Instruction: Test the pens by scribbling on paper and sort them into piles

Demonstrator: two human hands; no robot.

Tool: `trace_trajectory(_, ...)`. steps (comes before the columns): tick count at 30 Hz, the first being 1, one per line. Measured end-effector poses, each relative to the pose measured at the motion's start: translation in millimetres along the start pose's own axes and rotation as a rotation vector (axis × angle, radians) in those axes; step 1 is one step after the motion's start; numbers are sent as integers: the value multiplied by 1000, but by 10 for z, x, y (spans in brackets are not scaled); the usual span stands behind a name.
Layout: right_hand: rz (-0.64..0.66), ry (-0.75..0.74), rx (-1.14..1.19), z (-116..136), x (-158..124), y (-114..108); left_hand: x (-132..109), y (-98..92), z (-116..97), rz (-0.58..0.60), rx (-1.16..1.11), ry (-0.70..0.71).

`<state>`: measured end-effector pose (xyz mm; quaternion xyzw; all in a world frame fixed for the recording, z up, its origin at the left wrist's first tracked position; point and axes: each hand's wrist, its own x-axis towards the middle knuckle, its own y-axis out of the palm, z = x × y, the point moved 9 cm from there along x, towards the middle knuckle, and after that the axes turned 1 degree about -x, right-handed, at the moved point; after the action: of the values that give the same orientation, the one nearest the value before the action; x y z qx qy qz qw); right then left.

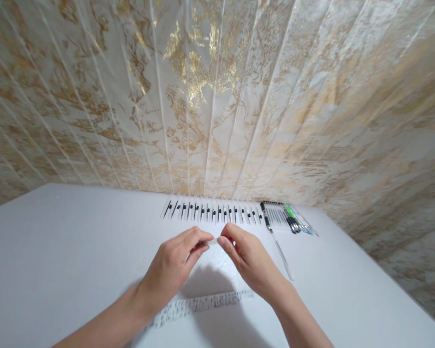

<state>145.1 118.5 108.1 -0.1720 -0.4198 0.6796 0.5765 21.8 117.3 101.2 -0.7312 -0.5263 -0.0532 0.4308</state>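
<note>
A short stretch of a pale, translucent tube [213, 241] shows between my two hands, above the white table. My left hand [179, 253] pinches its left end between thumb and fingers. At the other end, the bent fingers and thumb of my right hand [244, 253] close on it. My fingers cover both ends, so its full length is hidden. Beyond my hands lies a row of clear pen tubes [213, 212] with dark pieces in or on them. To the right of my right hand, a single slim clear pen [283, 256] lies slanted.
At the back right are several black-ended pens [275, 216], a bright green pen [290, 211] and pale coloured pens [306, 224]. A strip with small dark marks [203, 303] lies on the white table [76, 256] below my hands. A gold-patterned curtain [203, 96] hangs behind.
</note>
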Motion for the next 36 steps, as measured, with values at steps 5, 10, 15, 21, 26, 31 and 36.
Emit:
trace_trajectory(5,11,78,86,-110,-7,31,-30,32,-64,-30,19,74)
trace_trajectory(10,1,34,53,-50,15,40,-110,62,50,-11,24,24)
trace_trajectory(15,43,70,18,-57,12,128,-137,47,68,-14,30,28)
trace_trajectory(21,15,80,-55,-82,-7,202,-139,24,78,-23,24,29)
trace_trajectory(26,18,144,80,-136,-6,213,-151,27,109,-29,22,18)
trace_trajectory(31,-14,131,99,-128,-13,223,-160,45,98,-29,22,26)
trace_trajectory(36,0,217,554,-264,-11,323,-133,-71,74,-94,-18,-7)
